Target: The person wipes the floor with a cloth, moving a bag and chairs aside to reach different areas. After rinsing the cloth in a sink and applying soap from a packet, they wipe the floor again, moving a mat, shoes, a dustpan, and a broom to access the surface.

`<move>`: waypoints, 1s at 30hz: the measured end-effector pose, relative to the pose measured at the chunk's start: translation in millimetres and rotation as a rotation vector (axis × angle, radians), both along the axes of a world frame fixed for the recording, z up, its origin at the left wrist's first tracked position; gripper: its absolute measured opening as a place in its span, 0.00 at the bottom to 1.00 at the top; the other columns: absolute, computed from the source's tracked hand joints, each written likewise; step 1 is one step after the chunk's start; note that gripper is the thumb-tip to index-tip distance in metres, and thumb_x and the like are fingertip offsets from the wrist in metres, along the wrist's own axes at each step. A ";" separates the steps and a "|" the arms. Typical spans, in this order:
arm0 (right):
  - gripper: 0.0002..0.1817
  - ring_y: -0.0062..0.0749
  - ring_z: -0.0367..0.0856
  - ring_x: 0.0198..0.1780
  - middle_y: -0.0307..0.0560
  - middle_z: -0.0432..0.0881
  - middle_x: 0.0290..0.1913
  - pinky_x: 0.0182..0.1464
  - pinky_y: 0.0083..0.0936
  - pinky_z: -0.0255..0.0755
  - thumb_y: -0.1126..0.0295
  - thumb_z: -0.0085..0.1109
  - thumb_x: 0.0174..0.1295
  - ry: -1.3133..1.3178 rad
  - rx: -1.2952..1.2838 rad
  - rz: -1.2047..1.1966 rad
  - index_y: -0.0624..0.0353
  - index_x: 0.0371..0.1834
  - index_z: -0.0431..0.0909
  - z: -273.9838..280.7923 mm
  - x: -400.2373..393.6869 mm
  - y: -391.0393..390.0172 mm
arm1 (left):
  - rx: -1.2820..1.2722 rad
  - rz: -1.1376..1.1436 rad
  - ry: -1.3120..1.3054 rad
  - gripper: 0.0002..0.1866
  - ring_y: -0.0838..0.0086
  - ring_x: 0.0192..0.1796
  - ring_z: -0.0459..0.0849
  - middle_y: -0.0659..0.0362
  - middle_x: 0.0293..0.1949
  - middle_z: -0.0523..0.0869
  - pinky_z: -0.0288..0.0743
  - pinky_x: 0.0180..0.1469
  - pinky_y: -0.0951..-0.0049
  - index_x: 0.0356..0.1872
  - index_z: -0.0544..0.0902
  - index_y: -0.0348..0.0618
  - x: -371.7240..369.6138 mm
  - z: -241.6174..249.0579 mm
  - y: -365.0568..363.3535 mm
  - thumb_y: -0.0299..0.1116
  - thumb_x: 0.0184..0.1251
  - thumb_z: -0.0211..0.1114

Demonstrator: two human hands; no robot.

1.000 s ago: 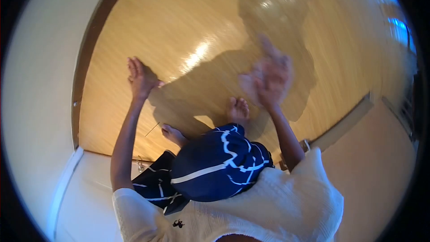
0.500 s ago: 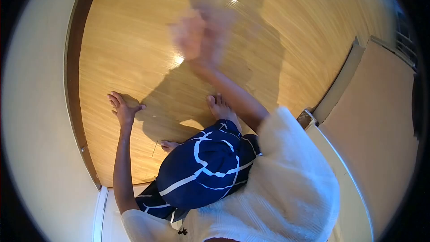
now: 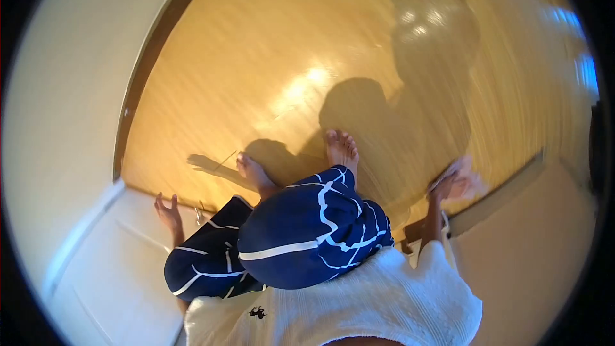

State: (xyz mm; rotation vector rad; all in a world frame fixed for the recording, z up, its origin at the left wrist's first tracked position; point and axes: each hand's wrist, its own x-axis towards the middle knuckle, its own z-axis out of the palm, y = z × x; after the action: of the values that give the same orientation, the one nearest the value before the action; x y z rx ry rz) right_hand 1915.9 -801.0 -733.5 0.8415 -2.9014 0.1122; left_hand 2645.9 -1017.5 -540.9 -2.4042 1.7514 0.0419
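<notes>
At the right, my right hand (image 3: 442,187) is low over the wooden floor (image 3: 243,77), pressed on a pale pinkish cloth (image 3: 471,181). Motion smears the cloth's edges and some of my fingers. Off to the left, my left hand (image 3: 168,213) is beside my bent knee with its fingers apart and nothing in them. It appears raised off the floor, in front of a white panel. Between the hands are my bare feet (image 3: 343,148) and my dark blue trousers (image 3: 288,237) with white lines.
A pale wall (image 3: 70,90) with a brown baseboard (image 3: 144,67) curves along the left. A beige panel (image 3: 525,250) stands at the right, close to my right hand. On the floor near my left foot lies a thin stick-like piece (image 3: 225,159). Shadows cover part of the floor.
My right hand has swept with the cloth from the floor ahead of me to the right side. My left hand has come off the floor and back beside my knee. The view has turned.
</notes>
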 end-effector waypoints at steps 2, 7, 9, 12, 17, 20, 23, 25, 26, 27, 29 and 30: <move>0.37 0.58 0.51 0.67 0.59 0.48 0.70 0.68 0.52 0.38 0.50 0.44 0.61 -0.098 0.084 0.180 0.63 0.68 0.51 -2.5 56.4 -21.2 | 0.066 0.201 -0.276 0.25 0.57 0.66 0.62 0.56 0.59 0.72 0.55 0.64 0.52 0.54 0.73 0.49 -49.7 24.2 74.9 0.43 0.56 0.65; 0.40 0.65 0.54 0.65 0.62 0.47 0.70 0.68 0.55 0.35 0.43 0.42 0.60 -0.378 0.147 0.967 0.64 0.67 0.53 25.3 177.6 -249.9 | -0.055 0.568 -0.260 0.30 0.60 0.67 0.60 0.56 0.58 0.71 0.55 0.63 0.47 0.57 0.72 0.53 -36.1 66.7 260.4 0.48 0.52 0.67; 0.42 0.59 0.55 0.65 0.58 0.50 0.70 0.66 0.55 0.43 0.42 0.47 0.56 -0.162 0.023 1.203 0.62 0.67 0.54 25.5 212.2 -368.8 | -0.176 0.805 -0.183 0.34 0.60 0.68 0.59 0.55 0.60 0.69 0.54 0.63 0.46 0.60 0.68 0.51 -41.2 102.2 299.5 0.50 0.51 0.67; 0.42 0.58 0.49 0.68 0.57 0.52 0.69 0.65 0.60 0.39 0.40 0.46 0.56 0.031 -0.094 1.159 0.61 0.66 0.57 -20.0 265.9 -529.9 | -0.453 1.115 -0.048 0.41 0.59 0.68 0.57 0.53 0.62 0.65 0.53 0.63 0.45 0.64 0.63 0.48 -52.7 120.9 356.2 0.54 0.50 0.68; 0.40 0.53 0.43 0.71 0.54 0.53 0.69 0.65 0.62 0.34 0.39 0.43 0.56 -0.065 -0.274 1.370 0.55 0.66 0.58 -51.0 418.9 -556.0 | -1.185 1.078 0.138 0.42 0.64 0.61 0.62 0.52 0.58 0.64 0.60 0.57 0.50 0.55 0.55 0.36 -4.3 169.4 221.1 0.56 0.52 0.67; 0.36 0.49 0.43 0.71 0.48 0.55 0.69 0.66 0.59 0.36 0.42 0.42 0.58 -0.153 -0.007 1.684 0.51 0.67 0.58 -22.1 467.6 -454.5 | -1.635 1.541 -0.545 0.41 0.59 0.38 0.79 0.49 0.44 0.77 0.79 0.41 0.61 0.56 0.57 0.40 37.4 161.3 139.1 0.40 0.45 0.75; 0.34 0.47 0.45 0.71 0.45 0.58 0.68 0.67 0.56 0.37 0.43 0.42 0.60 -0.369 -0.046 1.839 0.48 0.67 0.59 -11.0 441.1 -441.9 | -1.771 1.420 -0.516 0.43 0.54 0.33 0.79 0.46 0.41 0.78 0.82 0.40 0.58 0.55 0.58 0.43 30.5 158.6 135.6 0.31 0.38 0.78; 0.33 0.45 0.46 0.71 0.44 0.60 0.67 0.68 0.54 0.38 0.43 0.42 0.61 -0.365 -0.064 1.848 0.46 0.67 0.58 -9.6 408.8 -449.9 | -1.768 1.323 -0.562 0.44 0.54 0.33 0.79 0.46 0.40 0.78 0.83 0.36 0.57 0.54 0.57 0.43 40.0 154.6 155.7 0.29 0.37 0.79; 0.33 0.44 0.47 0.71 0.44 0.61 0.66 0.68 0.53 0.38 0.43 0.41 0.61 -0.355 -0.075 1.852 0.45 0.67 0.58 -7.1 396.0 -455.8 | -1.768 1.277 -0.578 0.44 0.54 0.33 0.79 0.46 0.40 0.77 0.83 0.34 0.56 0.54 0.56 0.43 50.0 151.9 165.3 0.27 0.36 0.79; 0.33 0.43 0.47 0.71 0.44 0.61 0.66 0.68 0.52 0.38 0.43 0.42 0.61 -0.315 -0.071 1.816 0.45 0.67 0.58 -7.5 382.3 -459.1 | -1.824 1.252 -0.480 0.44 0.55 0.33 0.79 0.46 0.39 0.77 0.83 0.34 0.56 0.54 0.56 0.43 52.6 151.2 167.7 0.28 0.37 0.78; 0.33 0.43 0.48 0.71 0.44 0.61 0.67 0.68 0.50 0.39 0.43 0.42 0.61 -0.248 -0.070 1.750 0.43 0.68 0.58 -12.8 359.7 -460.2 | -1.932 1.188 -0.292 0.43 0.56 0.33 0.79 0.47 0.37 0.78 0.84 0.33 0.56 0.54 0.55 0.43 51.9 153.2 183.8 0.29 0.39 0.78; 0.32 0.42 0.48 0.71 0.44 0.59 0.68 0.68 0.49 0.39 0.45 0.43 0.61 -0.222 -0.050 1.724 0.43 0.68 0.57 -17.3 349.1 -459.7 | -1.936 1.120 -0.203 0.43 0.57 0.33 0.79 0.47 0.37 0.78 0.84 0.32 0.56 0.55 0.54 0.42 58.1 152.6 199.8 0.28 0.40 0.77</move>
State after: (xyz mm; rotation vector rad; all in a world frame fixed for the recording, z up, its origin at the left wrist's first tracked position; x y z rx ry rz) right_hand 2265.0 -1260.7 -750.8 2.9755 -1.3646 0.3871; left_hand 2704.0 -817.7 -388.4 -3.4900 -0.5344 -2.4580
